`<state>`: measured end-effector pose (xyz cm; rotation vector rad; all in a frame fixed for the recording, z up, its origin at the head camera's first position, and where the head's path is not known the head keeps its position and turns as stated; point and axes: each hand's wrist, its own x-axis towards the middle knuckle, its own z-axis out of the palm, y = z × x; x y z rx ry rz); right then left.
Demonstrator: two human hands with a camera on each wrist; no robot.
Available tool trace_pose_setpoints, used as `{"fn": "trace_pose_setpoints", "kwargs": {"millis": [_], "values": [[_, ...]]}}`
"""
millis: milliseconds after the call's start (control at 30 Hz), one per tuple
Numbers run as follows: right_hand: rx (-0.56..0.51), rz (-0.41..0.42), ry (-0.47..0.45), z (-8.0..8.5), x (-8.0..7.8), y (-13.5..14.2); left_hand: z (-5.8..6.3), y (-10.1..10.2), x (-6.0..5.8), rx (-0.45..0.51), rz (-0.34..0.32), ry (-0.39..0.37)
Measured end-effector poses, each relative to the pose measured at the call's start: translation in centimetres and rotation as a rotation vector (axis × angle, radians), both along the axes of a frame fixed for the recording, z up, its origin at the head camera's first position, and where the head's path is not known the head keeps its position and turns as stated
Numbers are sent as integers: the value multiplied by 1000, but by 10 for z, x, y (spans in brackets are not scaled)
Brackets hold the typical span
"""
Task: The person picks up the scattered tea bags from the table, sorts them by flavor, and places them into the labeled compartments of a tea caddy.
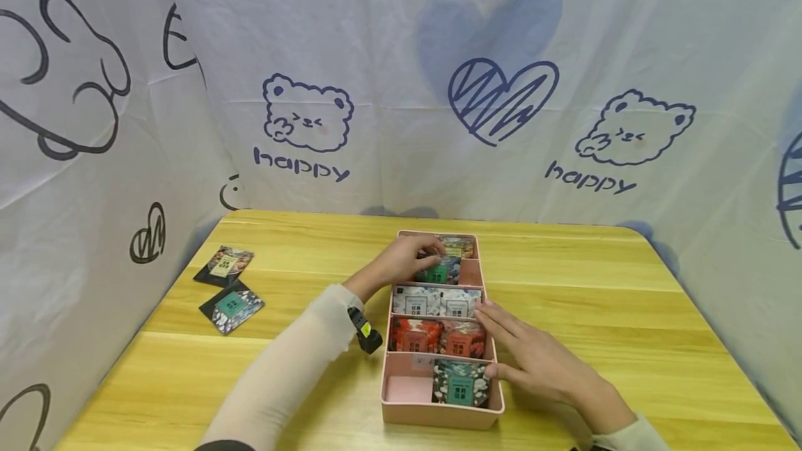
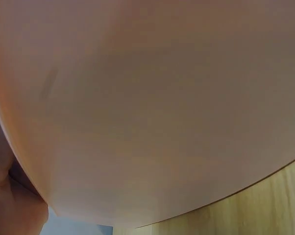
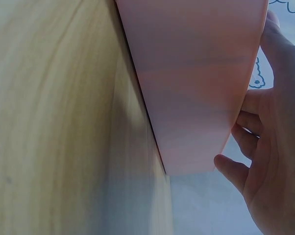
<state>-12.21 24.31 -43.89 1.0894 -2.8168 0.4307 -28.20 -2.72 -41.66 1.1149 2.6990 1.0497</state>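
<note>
On the yellow wooden table (image 1: pixel 301 381) stands a long pink plastic organiser tray (image 1: pixel 438 415), split by cross walls into four compartments running away from the person. The left hand (image 1: pixel 401 262) reaches into the farthest compartment, its fingers curled over a teal square packet (image 1: pixel 438 273) there; whether they actually pinch it cannot be told. A multicoloured packet (image 1: pixel 459 246) lies just behind it in the same compartment. The right hand (image 1: pixel 532 360) rests against the tray's right wall with fingers straight and relaxed, fingertips touching the rim beside the two middle compartments; the right wrist view shows those fingers (image 3: pixel 250 132) lying along the pink outer wall.

The second compartment holds two pale grey-white packets (image 1: pixel 436 302), the third two red-orange packets (image 1: pixel 436 338), and the nearest one a single dark teal floral packet (image 1: pixel 461 383) on its right side.

Two more packets lie loose well to the left: a dark one with a beige label (image 1: pixel 224 265) and a dark one with a teal label (image 1: pixel 232 306), nearly touching. A white printed cloth (image 1: pixel 401 89) with bears and hearts encloses the table. A black wrist-worn device (image 1: pixel 365 330) sits on the cream-sleeved left forearm.
</note>
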Motion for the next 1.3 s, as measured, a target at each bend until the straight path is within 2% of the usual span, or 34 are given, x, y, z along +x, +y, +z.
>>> {"fn": "trace_pose_setpoints", "kwargs": {"millis": [233, 433, 567, 933, 1300], "values": [[4, 9, 9, 0, 0, 0, 3, 2, 0, -70, -52, 6], [-3, 15, 18, -1, 0, -1, 5, 0, -1, -110, -92, -20], [-1, 14, 17, -2, 0, -1, 6, 1, -1, -137, -102, -32], [-3, 17, 22, 1, -1, 1, 7, 6, -4, -199, -124, 29], [-3, 2, 21, -1, 0, -1, 6, 4, 0, -194, -130, 23]]}}
